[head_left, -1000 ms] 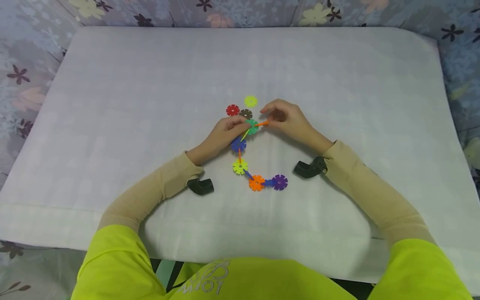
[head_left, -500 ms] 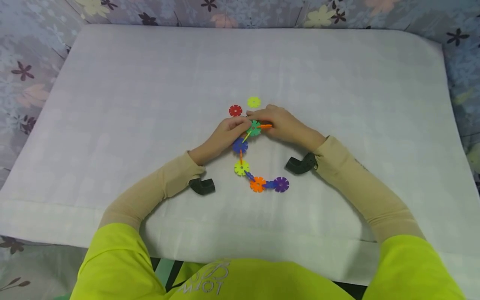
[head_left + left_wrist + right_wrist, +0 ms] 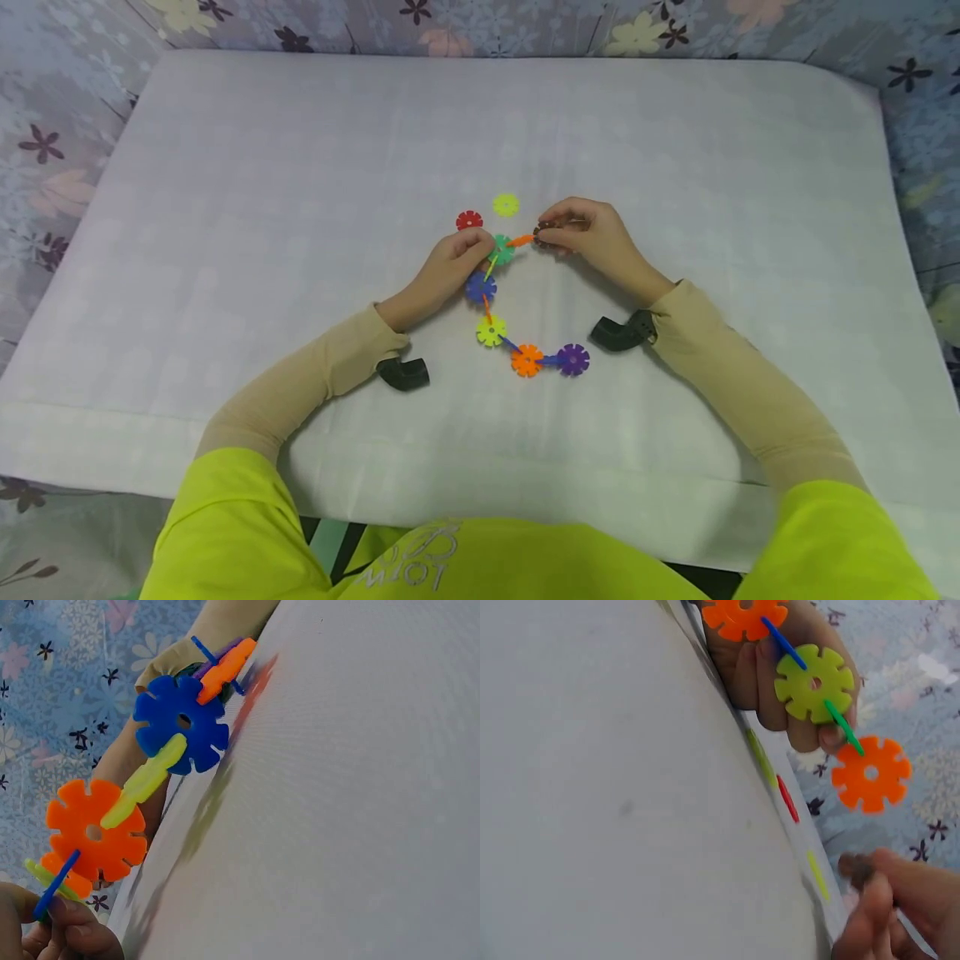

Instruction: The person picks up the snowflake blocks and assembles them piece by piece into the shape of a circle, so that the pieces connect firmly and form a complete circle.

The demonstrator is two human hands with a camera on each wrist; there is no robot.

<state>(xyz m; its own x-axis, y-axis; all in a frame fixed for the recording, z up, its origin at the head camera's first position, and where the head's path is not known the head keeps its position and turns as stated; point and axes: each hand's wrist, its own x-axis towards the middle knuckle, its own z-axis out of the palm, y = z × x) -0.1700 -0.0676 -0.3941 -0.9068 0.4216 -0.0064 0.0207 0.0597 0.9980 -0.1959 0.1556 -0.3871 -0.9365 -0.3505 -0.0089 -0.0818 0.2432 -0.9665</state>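
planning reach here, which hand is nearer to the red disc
Left: the left hand is just on the near side of the red disc; the right hand is farther off, to its right.

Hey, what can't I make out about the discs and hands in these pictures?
Brown disc: partly covered by the right hand in the head view, blurred in the right wrist view.
Upper orange disc: cut off by the top edge in the right wrist view.
Left hand: cut off by the left and bottom edges in the left wrist view.
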